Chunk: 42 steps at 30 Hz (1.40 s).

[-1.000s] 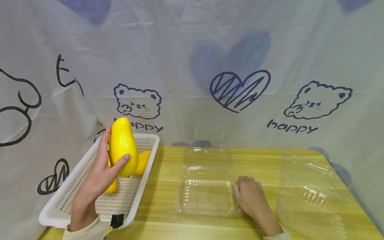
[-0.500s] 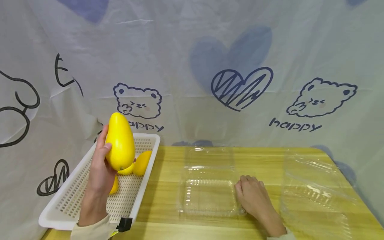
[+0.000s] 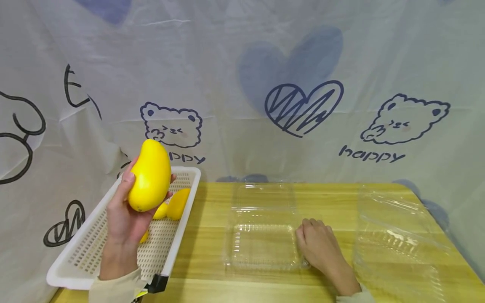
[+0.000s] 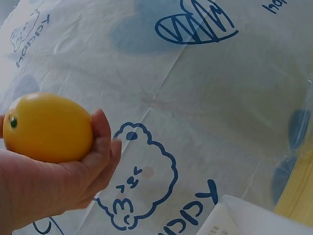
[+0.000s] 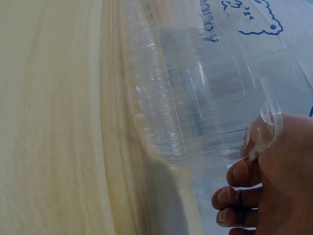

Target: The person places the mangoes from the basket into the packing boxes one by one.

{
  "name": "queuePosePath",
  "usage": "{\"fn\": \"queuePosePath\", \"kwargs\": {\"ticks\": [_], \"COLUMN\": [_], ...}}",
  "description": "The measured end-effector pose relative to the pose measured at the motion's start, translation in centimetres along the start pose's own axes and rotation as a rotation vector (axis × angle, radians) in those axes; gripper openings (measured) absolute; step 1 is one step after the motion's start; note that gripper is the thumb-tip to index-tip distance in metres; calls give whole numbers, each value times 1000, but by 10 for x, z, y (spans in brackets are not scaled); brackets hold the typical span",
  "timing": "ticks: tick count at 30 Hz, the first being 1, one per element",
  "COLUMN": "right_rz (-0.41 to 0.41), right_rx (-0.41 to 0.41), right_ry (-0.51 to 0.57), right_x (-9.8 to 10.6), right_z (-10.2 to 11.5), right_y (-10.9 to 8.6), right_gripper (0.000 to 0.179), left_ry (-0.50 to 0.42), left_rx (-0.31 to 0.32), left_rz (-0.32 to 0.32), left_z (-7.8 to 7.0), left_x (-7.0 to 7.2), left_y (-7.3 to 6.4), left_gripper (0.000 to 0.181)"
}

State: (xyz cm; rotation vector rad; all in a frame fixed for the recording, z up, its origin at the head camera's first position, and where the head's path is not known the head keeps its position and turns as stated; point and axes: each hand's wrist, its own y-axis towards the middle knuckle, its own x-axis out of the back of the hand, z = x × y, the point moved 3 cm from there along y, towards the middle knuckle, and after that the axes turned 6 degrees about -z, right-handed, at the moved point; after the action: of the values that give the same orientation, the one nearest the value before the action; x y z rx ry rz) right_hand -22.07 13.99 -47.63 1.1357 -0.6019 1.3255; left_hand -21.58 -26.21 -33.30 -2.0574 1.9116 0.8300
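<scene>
My left hand [image 3: 123, 214] holds a yellow mango [image 3: 150, 176] above the white basket [image 3: 57, 269], palm turned up. In the left wrist view the mango [image 4: 49, 128] lies in the palm, its green stem spot facing the camera and the fingers curled up along its side. My right hand [image 3: 322, 250] grips the right rim of an opened clear plastic clamshell box [image 3: 265, 248]. In the right wrist view the fingers [image 5: 238, 172] curl under the corner of the box [image 5: 195, 103]; the thumb is partly hidden by the rim.
More yellow mangoes [image 3: 178, 204] lie inside the basket. A second clear plastic container [image 3: 398, 252] stands on the right of the wooden table [image 3: 204, 248]. A printed cloth [image 3: 227, 84] hangs behind the table and along its left.
My left hand has rolled palm up, and the mango has turned with it, its stem end now facing me. The right hand stays at the box rim.
</scene>
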Motion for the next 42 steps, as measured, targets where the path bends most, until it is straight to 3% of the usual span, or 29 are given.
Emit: {"fn": "queuePosePath", "kwargs": {"ticks": [6,13,23,33,39,42], "right_rz": [4,23,17,9,6,2], "right_rx": [-8,-19,-13,-9,-6,-3], "right_ry": [0,11,9,3,7,8], "right_x": [-1,-3,-2,-3,-4,-4], "right_z": [0,-1,0,2,2,2], "right_y": [-1,-3,-1,1,0,0], "right_gripper": [32,33,32,31,33,34], "left_ry": [-52,-27,-36,142,213,260], "left_rx": [14,30,91,92,161,160], "left_rz": [-15,-75,-84,-15,-17,-7], "left_z": [1,7,17,25,32,32], "left_x": [0,1,2,-9,-15,-18], "left_y": [0,2,2,1,0,-1], "left_gripper": [52,51,43,45,48,51]}}
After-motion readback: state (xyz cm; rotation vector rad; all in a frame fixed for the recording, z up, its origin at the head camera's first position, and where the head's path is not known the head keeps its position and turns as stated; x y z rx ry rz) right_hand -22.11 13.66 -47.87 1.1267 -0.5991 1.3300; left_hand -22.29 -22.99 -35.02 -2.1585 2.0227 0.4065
